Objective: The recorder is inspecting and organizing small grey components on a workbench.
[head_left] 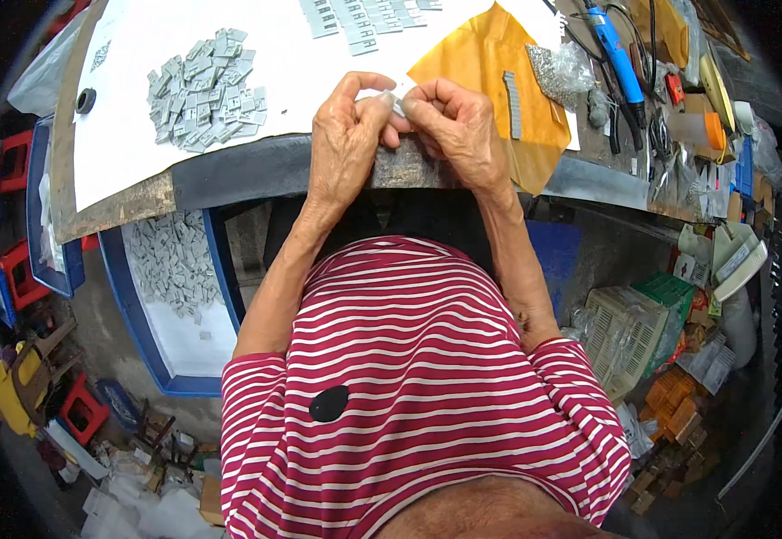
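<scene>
Near the front edge of the worktable, both hands meet over a small light-grey plate [398, 102], mostly hidden by the fingers. My left hand [351, 128] pinches it between thumb and fingertips. From the other side my right hand [459, 126] grips it too, its fingers curled. To the left lies a loose pile of small grey plates [207, 90] with dark marks. Beyond the hands, similar plates [346, 20] are set out in rows. Right of my right hand, a short column of grey plates [512, 106] rests on an orange-yellow sheet [472, 58].
A clear bag of tiny metal parts [557, 76] lies on the sheet. Farther right are a blue electric screwdriver [614, 52] and cables. A black ring [85, 101] sits at the table's left. Below, a blue tray [153, 359] holds many grey plates. Red stools [83, 406] stand lower left.
</scene>
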Available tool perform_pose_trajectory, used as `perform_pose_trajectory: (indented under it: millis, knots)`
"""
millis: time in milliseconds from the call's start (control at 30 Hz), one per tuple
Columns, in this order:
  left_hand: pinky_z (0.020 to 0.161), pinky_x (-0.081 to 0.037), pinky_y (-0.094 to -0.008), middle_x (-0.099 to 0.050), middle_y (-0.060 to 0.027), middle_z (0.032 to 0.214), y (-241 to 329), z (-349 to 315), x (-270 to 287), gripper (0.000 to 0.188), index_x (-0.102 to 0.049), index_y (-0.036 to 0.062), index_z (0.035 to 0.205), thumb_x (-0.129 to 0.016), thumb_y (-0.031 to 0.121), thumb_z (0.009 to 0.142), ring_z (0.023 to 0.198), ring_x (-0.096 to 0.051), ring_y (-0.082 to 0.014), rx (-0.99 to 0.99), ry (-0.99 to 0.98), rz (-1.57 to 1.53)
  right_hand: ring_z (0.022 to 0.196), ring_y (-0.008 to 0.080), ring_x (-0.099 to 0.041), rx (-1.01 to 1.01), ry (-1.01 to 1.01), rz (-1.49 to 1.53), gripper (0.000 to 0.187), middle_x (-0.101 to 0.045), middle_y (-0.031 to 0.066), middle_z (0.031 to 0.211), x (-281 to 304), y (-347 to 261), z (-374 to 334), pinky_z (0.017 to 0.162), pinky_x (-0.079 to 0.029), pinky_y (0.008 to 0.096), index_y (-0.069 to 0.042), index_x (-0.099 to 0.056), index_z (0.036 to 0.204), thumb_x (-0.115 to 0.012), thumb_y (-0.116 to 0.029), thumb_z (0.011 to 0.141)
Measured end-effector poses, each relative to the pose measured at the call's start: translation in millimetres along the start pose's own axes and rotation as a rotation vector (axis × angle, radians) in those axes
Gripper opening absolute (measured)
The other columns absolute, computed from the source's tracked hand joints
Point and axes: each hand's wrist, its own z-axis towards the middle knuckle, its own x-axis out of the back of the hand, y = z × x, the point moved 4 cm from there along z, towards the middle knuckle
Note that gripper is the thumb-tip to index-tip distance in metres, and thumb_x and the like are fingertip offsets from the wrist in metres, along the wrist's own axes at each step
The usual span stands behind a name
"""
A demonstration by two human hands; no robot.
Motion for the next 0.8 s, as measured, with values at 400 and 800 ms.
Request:
perform_pose_trajectory:
  millis: [400, 800]
  knots:
    - [0.05, -0.044, -0.0195, -0.061, -0.0074, 0.065, -1.7, 0.1, 0.8, 0.014, -0.052, -0.0013, 0.096, -0.049, 0.011, 0.089, 0.054, -0.054, -0.0068, 0.004, 0.008, 0.007, 0.046, 0.0018, -0.043, 0.017, -0.009, 0.005, 0.011, -0.058, 0.0005, 0.062, 0.3, -1.2, 4.0, 0.039, -0.031, 0.0163, 0.001, -0.059, 0.081, -0.059, -0.01, 0.081]
    - [0.056, -0.045, -0.0201, -0.06, -0.0074, 0.068, -2.3, 0.4, 4.8, 0.019, -0.049, -0.0014, 0.1, -0.049, 0.014, 0.09, 0.059, -0.055, -0.0088, 0.008, -0.032, -0.108, 0.056, 0.0019, -0.05, 0.124, 0.059, -0.016, 0.013, -0.059, 0.0004, 0.069, -3.2, -5.2, -1.2, 0.046, -0.038, 0.0167, 0.003, -0.059, 0.082, -0.061, -0.009, 0.081]
